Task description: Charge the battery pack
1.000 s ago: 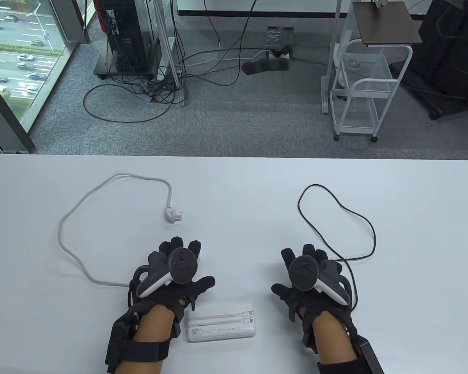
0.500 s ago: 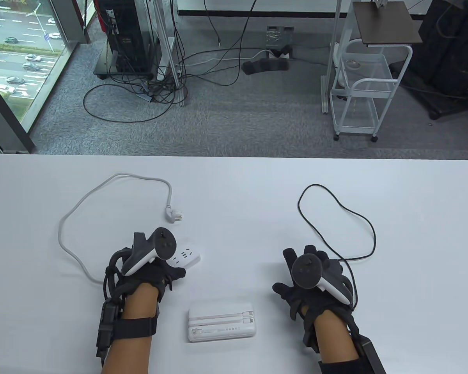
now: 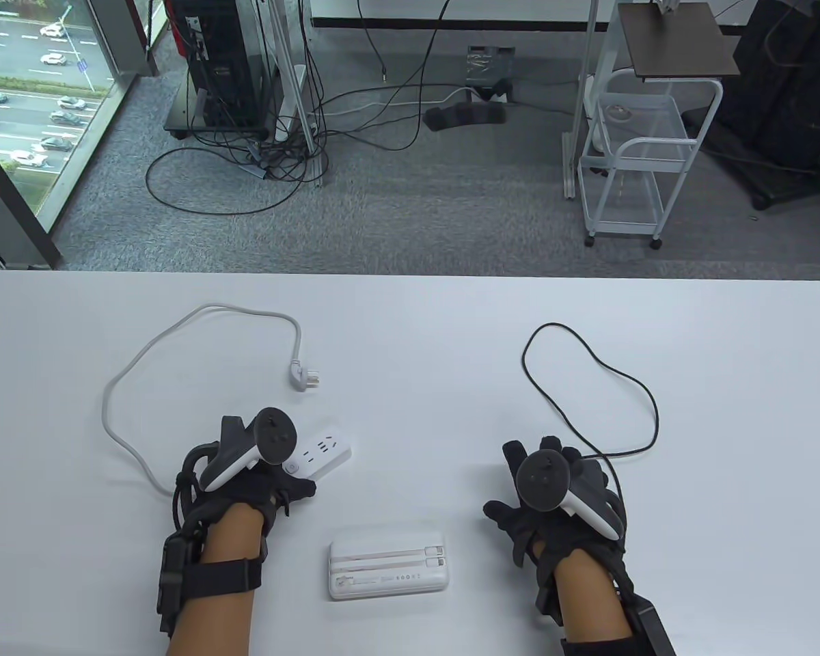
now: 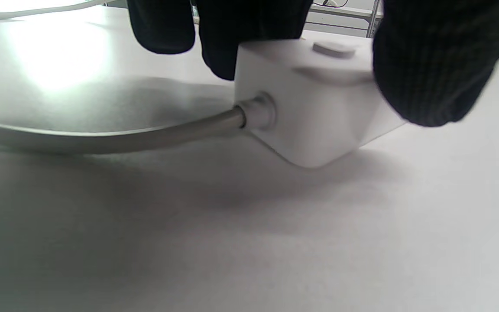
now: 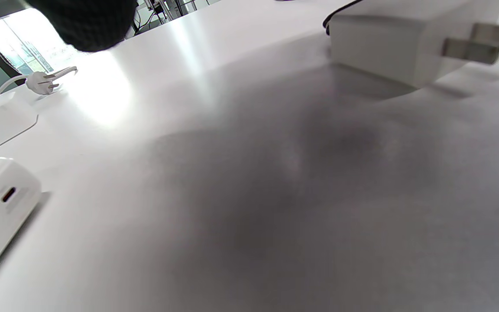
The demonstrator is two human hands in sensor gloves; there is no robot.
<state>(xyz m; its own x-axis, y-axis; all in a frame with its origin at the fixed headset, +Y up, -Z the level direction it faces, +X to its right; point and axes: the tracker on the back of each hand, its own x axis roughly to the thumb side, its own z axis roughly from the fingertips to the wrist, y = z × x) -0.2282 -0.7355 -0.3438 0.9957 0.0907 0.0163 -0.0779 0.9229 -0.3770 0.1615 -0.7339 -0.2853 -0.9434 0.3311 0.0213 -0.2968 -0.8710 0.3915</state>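
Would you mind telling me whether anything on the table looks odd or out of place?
The power strip's own plug lies loose on the table, connected to nothing, so the strip looks unpowered. Nothing else stands out.

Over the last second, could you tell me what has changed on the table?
The left hand drew back leftward, uncovering the power strip, which its fingers now grip. The right hand, battery pack, black cable and plug stayed put.
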